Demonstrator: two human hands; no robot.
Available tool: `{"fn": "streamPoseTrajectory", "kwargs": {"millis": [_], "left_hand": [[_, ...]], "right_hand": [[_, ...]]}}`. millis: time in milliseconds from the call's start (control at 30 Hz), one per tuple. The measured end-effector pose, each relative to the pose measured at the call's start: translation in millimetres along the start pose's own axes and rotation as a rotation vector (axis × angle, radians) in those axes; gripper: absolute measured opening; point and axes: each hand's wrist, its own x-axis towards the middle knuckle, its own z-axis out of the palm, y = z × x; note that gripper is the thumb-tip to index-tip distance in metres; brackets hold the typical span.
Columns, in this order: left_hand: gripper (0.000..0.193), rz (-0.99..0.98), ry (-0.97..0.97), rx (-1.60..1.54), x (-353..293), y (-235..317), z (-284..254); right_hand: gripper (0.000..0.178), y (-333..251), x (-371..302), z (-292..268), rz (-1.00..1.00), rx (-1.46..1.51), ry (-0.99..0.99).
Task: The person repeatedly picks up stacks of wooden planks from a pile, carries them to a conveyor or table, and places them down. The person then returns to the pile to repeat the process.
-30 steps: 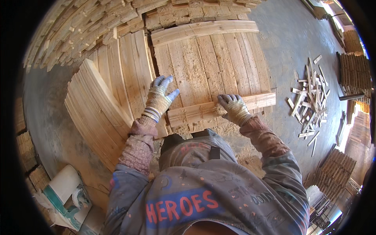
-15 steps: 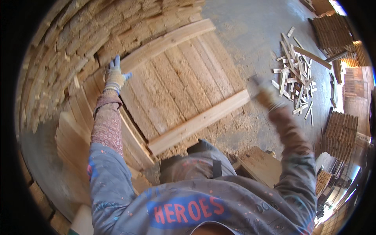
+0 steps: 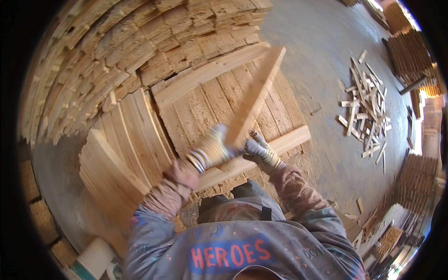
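A loose wooden board [image 3: 258,93] rises at a slant over a slatted wood panel [image 3: 186,122], its lower end at my gloved hands. My left hand [image 3: 211,148], blurred, is closed around that lower end. Close beside it, my right hand [image 3: 262,153] has its fingers curled in above the panel's near crosspiece [image 3: 291,139]; what lies in them, if anything, is hidden. The panel has several parallel slats with sawdust on them and a crosspiece along its far edge. Both gloves are pale with grey fingers.
Rough planks [image 3: 121,51] are stacked high at the far left. Another slatted panel [image 3: 112,158] lies to the left. Scrap sticks [image 3: 366,109] lie heaped on the grey floor [image 3: 308,56] at right, with stacked wood bundles [image 3: 415,179] beyond.
My left hand has left the panel's left edge and come toward the middle. My right hand has swung in from the right. A loose board now stands slanted at my hands. The view has shifted.
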Motion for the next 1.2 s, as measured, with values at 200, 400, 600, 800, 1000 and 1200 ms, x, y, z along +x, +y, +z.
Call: {"fn": "streamPoseTrajectory", "kwargs": {"millis": [200,400,600,800,1000,1200], "left_hand": [[0.084,0.112,0.310,-0.198,25,-35,-43],[0.115,-0.293,0.407,0.513,112,-128,-115],[0.110,-0.130,0.072,0.152,69,-77,-114],[0.095,0.046,-0.316,-1.116,-15,-87,-58],[0.076,0.011,-0.293,-1.207,-107,-81,-49],[0.061,-0.018,0.021,-0.943,-136,-106,28]], "right_hand": [[0.027,-3,-10,-79,-0.239,0.104,0.286],[0.052,-301,-234,-326,-1.115,0.213,0.893],[0.064,-147,-88,-181,-0.669,-1.411,0.368],[0.115,35,-14,-54,-0.507,-2.194,-0.014],[0.088,-18,-56,-89,-0.546,-1.866,0.121],[0.059,-31,-67,-40,-0.109,-0.362,0.129]]}}
